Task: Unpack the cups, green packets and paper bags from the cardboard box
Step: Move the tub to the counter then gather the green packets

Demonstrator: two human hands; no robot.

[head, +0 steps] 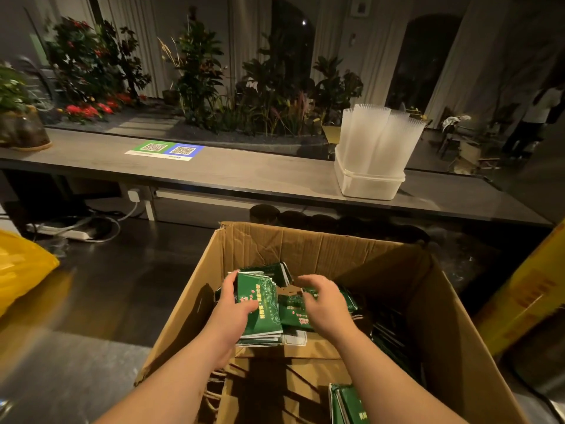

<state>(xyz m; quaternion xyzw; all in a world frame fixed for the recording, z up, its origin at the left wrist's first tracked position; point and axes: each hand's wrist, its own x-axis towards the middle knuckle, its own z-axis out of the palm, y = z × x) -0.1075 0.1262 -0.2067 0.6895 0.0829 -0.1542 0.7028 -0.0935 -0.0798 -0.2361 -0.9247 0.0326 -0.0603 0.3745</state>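
In the creased cardboard box (336,252), the left hand (235,304) is gripping a glossy stack of green packets (260,304); the right hand (324,304) is arching curled fingers over loose packets (293,315), grip unclear. Translucent ribbed cups (379,133) are standing at the right end of the grey bench (214,169).

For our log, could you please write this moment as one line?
left hand: grips packet stack | right hand: on loose packets, grip unclear | bags: in box | cups: on counter
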